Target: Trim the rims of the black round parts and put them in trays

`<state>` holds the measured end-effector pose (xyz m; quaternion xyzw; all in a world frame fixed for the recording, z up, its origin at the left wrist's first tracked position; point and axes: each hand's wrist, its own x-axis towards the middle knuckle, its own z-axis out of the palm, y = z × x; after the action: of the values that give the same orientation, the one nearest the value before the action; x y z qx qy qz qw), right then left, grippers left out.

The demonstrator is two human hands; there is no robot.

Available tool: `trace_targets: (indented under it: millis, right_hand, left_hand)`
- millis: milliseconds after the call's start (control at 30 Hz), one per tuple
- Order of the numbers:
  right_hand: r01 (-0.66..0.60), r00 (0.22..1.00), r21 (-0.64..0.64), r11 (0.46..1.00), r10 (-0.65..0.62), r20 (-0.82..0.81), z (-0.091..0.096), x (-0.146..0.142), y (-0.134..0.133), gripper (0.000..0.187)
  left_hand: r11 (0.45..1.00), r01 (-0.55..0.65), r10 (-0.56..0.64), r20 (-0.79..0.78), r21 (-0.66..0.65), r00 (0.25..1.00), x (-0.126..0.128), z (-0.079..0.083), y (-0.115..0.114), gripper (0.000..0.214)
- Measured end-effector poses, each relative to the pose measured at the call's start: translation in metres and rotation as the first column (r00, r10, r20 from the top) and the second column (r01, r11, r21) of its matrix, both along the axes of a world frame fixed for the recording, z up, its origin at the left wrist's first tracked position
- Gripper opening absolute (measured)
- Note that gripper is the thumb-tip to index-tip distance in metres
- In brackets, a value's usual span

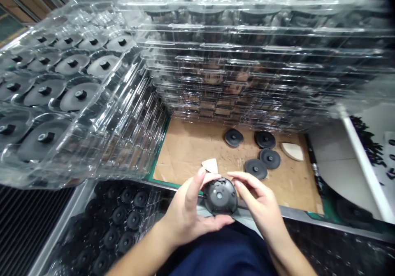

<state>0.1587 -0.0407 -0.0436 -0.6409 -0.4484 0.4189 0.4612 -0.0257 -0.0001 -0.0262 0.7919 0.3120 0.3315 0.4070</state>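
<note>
A round black plastic disc part (220, 196) is held between both hands just above the table's near edge. My left hand (188, 212) cups it from the left and below, thumb and fingers curled round its rim. My right hand (257, 204) pinches its right edge with fingertips. Several more black discs (262, 156) lie loose on the brown cardboard sheet (185, 152) beyond the hands. A small beige wedge (210, 164) lies just behind the held disc.
Clear plastic trays filled with black discs (61, 90) are stacked at the left. A tall stack of clear trays (247, 61) walls off the back. A tray of discs (120, 222) sits low at the left. Another beige wedge (292, 150) lies at the right.
</note>
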Motion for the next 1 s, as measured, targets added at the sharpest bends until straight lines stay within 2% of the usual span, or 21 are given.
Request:
trace_targets:
  millis: [100,167,300,400,500,633,733,800,867,933,1000]
  right_hand:
    - [0.079,0.997,0.03,0.996,-0.08,0.004,0.003,0.008,-0.007,0.017]
    - [0.067,0.997,0.056,0.996,-0.066,-0.031,0.009,0.012,-0.012,0.016]
    - [-0.176,0.975,-0.029,0.984,0.17,-0.145,0.031,0.013,-0.013,0.015]
    - [-0.358,0.894,-0.098,0.928,0.311,-0.321,0.046,0.011,-0.008,0.015]
    - [-0.484,0.77,-0.087,0.871,0.377,-0.515,0.053,0.011,-0.006,0.015]
    - [-0.574,0.628,-0.064,0.816,0.389,-0.674,0.06,0.012,-0.011,0.012]
    - [-0.611,0.571,-0.027,0.791,0.417,-0.707,0.066,0.012,-0.023,0.007]
    - [-0.593,0.591,-0.024,0.804,0.415,-0.692,0.068,0.012,-0.035,0.006]
    - [-0.527,0.653,-0.049,0.848,0.368,-0.662,0.067,0.013,-0.05,0.006]
    - [-0.383,0.757,-0.03,0.923,0.295,-0.582,0.064,0.017,-0.069,0.009]
    - [-0.191,0.859,0.057,0.98,0.195,-0.473,0.06,0.022,-0.09,0.017]
  left_hand:
    - [1.0,-0.007,0.005,-0.089,-0.018,0.996,-0.004,0.006,0.001,0.092]
    - [0.999,0.0,-0.005,-0.115,-0.045,0.993,-0.005,0.008,0.001,0.086]
    - [0.998,0.059,-0.059,-0.084,-0.01,0.995,-0.006,0.01,-0.001,0.102]
    - [0.999,0.032,-0.033,-0.033,-0.026,0.999,-0.006,0.012,-0.006,0.113]
    - [0.988,0.043,-0.037,0.042,-0.148,0.998,-0.007,0.018,-0.012,0.117]
    - [0.936,0.128,-0.095,0.113,-0.329,0.989,-0.006,0.029,-0.022,0.115]
    - [0.915,0.184,-0.143,0.139,-0.359,0.98,-0.005,0.033,-0.031,0.118]
    - [0.933,0.211,-0.182,0.122,-0.291,0.976,-0.004,0.032,-0.037,0.119]
    - [0.953,0.239,-0.226,0.092,-0.188,0.97,-0.002,0.03,-0.042,0.118]
    - [0.957,0.269,-0.262,0.077,-0.108,0.962,0.0,0.027,-0.045,0.115]
    - [0.949,0.301,-0.295,0.075,-0.094,0.953,0.003,0.025,-0.047,0.112]
